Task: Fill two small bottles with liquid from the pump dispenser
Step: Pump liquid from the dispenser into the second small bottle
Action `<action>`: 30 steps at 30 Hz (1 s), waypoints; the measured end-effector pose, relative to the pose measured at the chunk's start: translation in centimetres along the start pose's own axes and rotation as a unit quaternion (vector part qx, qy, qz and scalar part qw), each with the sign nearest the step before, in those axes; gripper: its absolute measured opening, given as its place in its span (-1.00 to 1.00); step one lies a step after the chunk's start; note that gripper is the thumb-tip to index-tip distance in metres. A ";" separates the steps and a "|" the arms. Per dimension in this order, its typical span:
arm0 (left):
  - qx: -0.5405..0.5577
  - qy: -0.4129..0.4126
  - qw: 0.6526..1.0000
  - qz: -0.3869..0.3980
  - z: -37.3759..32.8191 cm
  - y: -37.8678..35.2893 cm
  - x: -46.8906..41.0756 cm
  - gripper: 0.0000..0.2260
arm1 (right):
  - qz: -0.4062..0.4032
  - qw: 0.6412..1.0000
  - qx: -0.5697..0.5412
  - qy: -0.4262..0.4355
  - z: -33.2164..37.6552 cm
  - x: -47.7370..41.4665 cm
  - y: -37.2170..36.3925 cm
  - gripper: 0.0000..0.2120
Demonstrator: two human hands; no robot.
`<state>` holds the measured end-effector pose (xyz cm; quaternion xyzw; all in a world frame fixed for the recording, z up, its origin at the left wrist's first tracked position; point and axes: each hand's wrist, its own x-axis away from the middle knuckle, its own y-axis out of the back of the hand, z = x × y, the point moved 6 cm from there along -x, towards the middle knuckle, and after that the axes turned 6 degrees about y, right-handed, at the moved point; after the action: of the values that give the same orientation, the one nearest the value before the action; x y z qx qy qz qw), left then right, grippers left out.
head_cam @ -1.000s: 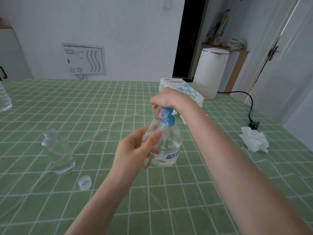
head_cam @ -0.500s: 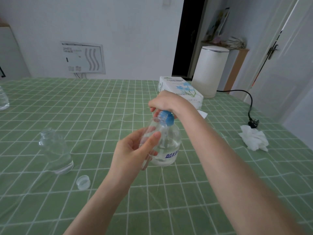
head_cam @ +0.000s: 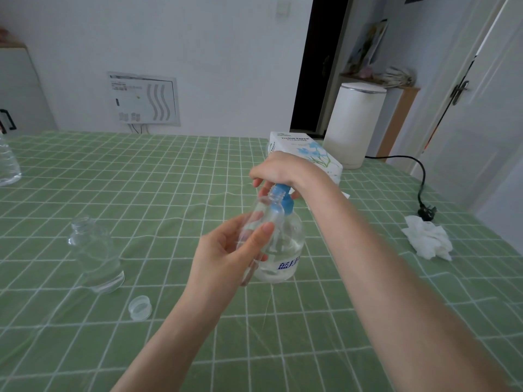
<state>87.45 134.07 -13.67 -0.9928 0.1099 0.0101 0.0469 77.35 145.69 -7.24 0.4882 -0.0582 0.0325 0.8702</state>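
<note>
One small bottle tilted (mouth up), left fingers clamped round it, right fingers gripping pump dispenser.

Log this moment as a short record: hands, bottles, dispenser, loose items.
left hand: holds the small bottle, tilted, its open neck up by the blue pump top
right hand: curled over the top of the pump dispenser
pump dispenser: stands on the green checked tablecloth, clear liquid inside
second bottle: upright on the cloth at left, uncapped, apart from both hands
cap: lies on the cloth near the second bottle
other: tissue box behind the right hand; crumpled tissue at right
</note>
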 end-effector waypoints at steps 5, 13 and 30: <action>-0.008 -0.002 1.000 -0.006 0.2 0.1 0.1 -0.65 | 0.007 1.000 -0.007 -0.004 -0.4 -0.3 -0.6 -0.81; -0.004 0.006 1.000 -0.011 0.5 0.1 0.2 -0.60 | -0.002 1.000 -0.017 0.003 -0.6 -0.4 -0.9 -0.76; 0.002 0.007 1.000 -0.007 0.5 0.0 0.3 -0.65 | 0.006 1.000 -0.015 -0.002 -0.7 -0.5 -1.2 -0.83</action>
<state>87.70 134.03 -14.14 -0.9935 0.1035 0.0028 0.0483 77.03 145.72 -8.67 0.4746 -0.0634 0.0358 0.8772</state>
